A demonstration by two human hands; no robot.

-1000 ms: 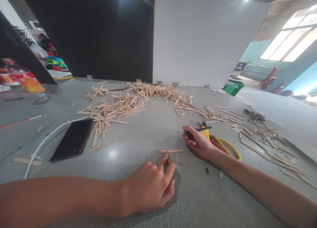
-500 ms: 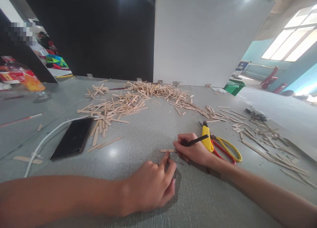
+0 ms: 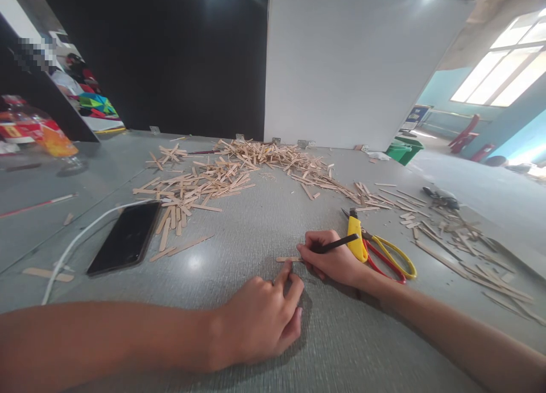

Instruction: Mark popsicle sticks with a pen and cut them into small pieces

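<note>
Now, head view | right hand [image 3: 330, 260] has come in to stick [image 3: 281, 259], closed round pen [image 3: 341, 243]; tip hidden | left hand [image 3: 261, 319] half-open, fingertip pinning stick, well inside far edge of table [image 3: 239, 234] | so both hands now work it

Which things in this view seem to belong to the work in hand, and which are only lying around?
Seemingly part of the job:
black pen, in the right hand
wooden craft stick, under a fingertip of the left hand
heaped craft sticks, probably the supply

Apparently just lying about:
yellow utility knife and scissors, both unheld
smartphone
plastic bottle
</note>
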